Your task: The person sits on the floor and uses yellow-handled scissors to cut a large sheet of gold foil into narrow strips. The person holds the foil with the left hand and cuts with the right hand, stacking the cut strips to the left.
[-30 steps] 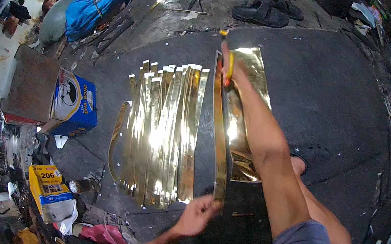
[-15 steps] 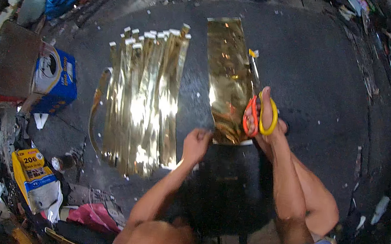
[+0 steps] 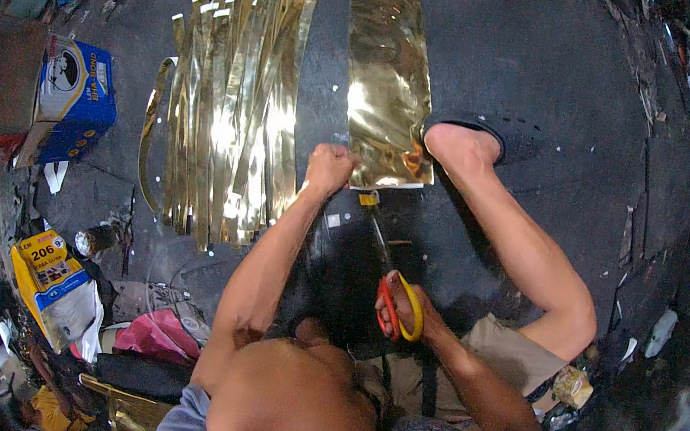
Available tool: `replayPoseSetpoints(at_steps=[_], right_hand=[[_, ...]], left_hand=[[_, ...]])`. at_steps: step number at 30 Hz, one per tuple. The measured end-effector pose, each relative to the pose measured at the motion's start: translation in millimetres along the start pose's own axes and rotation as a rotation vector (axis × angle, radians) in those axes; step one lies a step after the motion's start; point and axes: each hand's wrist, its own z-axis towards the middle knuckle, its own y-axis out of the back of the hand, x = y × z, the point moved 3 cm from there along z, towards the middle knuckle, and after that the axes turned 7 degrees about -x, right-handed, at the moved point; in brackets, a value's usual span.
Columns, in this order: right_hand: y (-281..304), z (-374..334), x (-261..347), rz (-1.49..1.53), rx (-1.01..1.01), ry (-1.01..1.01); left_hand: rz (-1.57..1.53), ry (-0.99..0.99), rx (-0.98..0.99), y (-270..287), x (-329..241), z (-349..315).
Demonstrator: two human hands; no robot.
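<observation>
A shiny gold sheet, long and rectangular, lies flat on the dark floor, its near edge trimmed in white. At its near left corner my left hand is closed, fingers pinching the edge there. My right hand is closer to my body, fingers through the handles of a pair of scissors. One handle loop is red, the other yellow. The blades point away from me, and a yellow piece at their tip is just below the sheet's near edge. Several narrow gold strips with white ends lie side by side to the left.
A blue and white box stands at the left, with a yellow and white bag nearer. Pink material lies at the lower left. Right of the sheet is a foot on a black slipper. Small white scraps dot the floor.
My right hand has drawn the scissors back from the sheet's right edge toward my body. My left hand stays at the near left corner. The whole view has shifted, so the floor things appear higher.
</observation>
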Motion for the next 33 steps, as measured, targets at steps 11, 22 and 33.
replayPoseSetpoints(at_steps=[11, 22, 33], right_hand=[[-21.7, 32.8, -2.9, 0.002, -0.023, -0.044], [-0.5, 72.0, -17.7, -0.082, -0.152, 0.181], [-1.3, 72.7, 2.5, -0.045, -0.182, 0.186]], left_hand=[[-0.057, 0.040, 0.161, 1.2, -14.0, -2.7], [0.087, -0.007, 0.019, 2.2, -20.4, -13.2], [-0.006, -0.056, 0.076, -6.6, -9.4, -61.1]])
